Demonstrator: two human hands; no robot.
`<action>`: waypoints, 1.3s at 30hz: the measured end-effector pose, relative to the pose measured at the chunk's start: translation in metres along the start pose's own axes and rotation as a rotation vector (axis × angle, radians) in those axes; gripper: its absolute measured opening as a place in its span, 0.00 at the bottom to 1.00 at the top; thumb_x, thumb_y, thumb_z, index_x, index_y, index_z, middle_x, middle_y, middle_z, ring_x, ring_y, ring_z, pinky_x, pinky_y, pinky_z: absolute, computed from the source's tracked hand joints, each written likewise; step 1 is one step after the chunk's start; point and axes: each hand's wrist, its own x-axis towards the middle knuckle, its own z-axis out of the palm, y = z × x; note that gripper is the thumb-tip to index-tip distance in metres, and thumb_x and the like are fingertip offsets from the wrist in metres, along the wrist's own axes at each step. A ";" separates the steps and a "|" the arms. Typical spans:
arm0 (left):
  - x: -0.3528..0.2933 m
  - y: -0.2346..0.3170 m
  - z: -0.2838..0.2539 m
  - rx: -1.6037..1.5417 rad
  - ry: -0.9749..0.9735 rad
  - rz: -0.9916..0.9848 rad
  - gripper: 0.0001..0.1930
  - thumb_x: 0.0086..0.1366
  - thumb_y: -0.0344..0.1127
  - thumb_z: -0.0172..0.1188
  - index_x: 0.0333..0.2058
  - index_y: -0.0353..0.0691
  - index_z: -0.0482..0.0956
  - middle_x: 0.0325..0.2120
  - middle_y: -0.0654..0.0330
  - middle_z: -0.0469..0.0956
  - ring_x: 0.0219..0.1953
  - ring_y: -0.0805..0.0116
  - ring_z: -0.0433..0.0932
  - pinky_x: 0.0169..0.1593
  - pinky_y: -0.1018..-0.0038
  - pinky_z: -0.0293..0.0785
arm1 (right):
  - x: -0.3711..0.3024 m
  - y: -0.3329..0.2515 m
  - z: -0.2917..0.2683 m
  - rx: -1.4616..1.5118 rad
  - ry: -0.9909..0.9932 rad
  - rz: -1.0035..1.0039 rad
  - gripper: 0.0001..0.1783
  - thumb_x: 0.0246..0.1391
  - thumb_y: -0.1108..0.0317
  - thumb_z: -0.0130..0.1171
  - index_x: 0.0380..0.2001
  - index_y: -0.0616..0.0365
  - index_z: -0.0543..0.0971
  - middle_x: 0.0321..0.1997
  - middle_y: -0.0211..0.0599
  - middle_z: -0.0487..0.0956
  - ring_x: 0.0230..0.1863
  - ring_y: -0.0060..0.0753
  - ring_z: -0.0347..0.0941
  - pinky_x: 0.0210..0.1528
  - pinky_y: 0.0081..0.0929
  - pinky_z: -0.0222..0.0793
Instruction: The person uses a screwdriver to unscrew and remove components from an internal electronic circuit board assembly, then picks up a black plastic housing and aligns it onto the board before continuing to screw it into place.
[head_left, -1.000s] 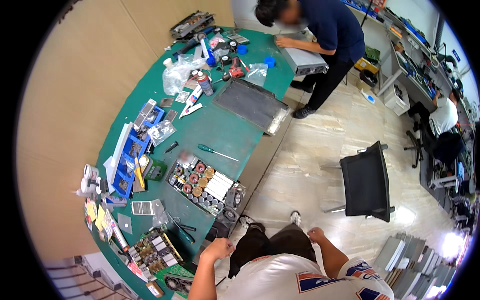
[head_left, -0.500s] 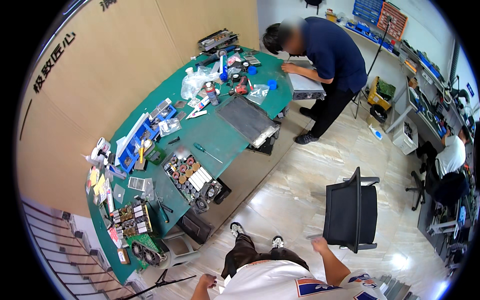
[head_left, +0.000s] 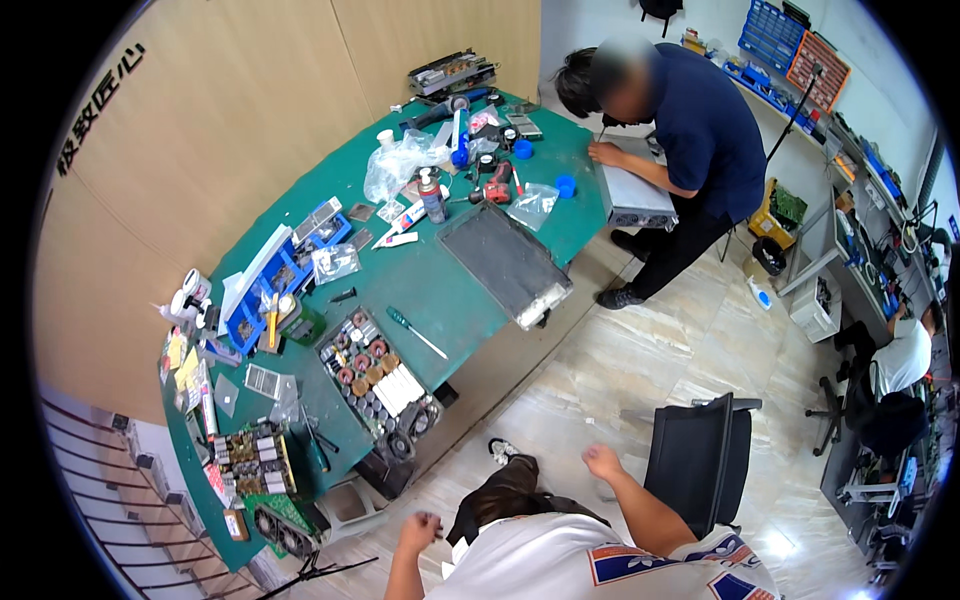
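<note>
My left hand [head_left: 421, 530] hangs low beside my dark trousers, its fingers loosely curled with nothing seen in them. It is nearest the front edge of the green-topped table [head_left: 478, 352] but touches nothing. My right hand [head_left: 602, 462] is held forward over the tiled floor, left of a black chair [head_left: 695, 465]. Its fingers are curled too, and no object shows in it. On the near part of the table lie an open power unit with coils and capacitors [head_left: 372, 385], a green-handled screwdriver [head_left: 416, 332] and a circuit board assembly [head_left: 252, 462].
Across the table a person in dark blue [head_left: 690, 110] bends over a grey metal case [head_left: 640, 190]. A flat dark panel [head_left: 500, 262] overhangs the table's edge. Blue parts bins [head_left: 290, 268] line the wall side. Another person [head_left: 905, 355] sits at the right bench.
I have stepped forward, and the table and chair sit differently in view. My right hand has swung forward and left; my left hand is a little higher. The person in blue still bends over the case.
</note>
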 end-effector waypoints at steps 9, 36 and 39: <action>0.185 0.323 -0.034 0.530 0.182 0.678 0.17 0.62 0.44 0.63 0.37 0.33 0.83 0.34 0.40 0.82 0.40 0.40 0.82 0.47 0.55 0.78 | 0.212 -0.253 -0.145 0.219 0.061 -0.233 0.11 0.56 0.64 0.62 0.38 0.60 0.82 0.33 0.48 0.84 0.35 0.46 0.83 0.38 0.35 0.76; 0.381 0.443 -0.024 1.010 0.197 0.139 0.59 0.47 0.55 0.76 0.68 0.23 0.56 0.73 0.33 0.43 0.76 0.38 0.43 0.73 0.46 0.47 | 0.988 -0.478 -0.202 -0.987 0.363 -0.649 0.14 0.53 0.72 0.57 0.40 0.45 0.86 0.38 0.40 0.85 0.49 0.43 0.78 0.58 0.43 0.65; 0.383 0.447 -0.025 1.007 0.180 0.140 0.59 0.47 0.55 0.76 0.68 0.23 0.55 0.73 0.33 0.43 0.76 0.38 0.42 0.73 0.45 0.46 | 1.014 -0.477 -0.188 -0.995 0.315 -0.644 0.10 0.55 0.67 0.57 0.37 0.48 0.85 0.38 0.38 0.85 0.50 0.43 0.78 0.58 0.45 0.64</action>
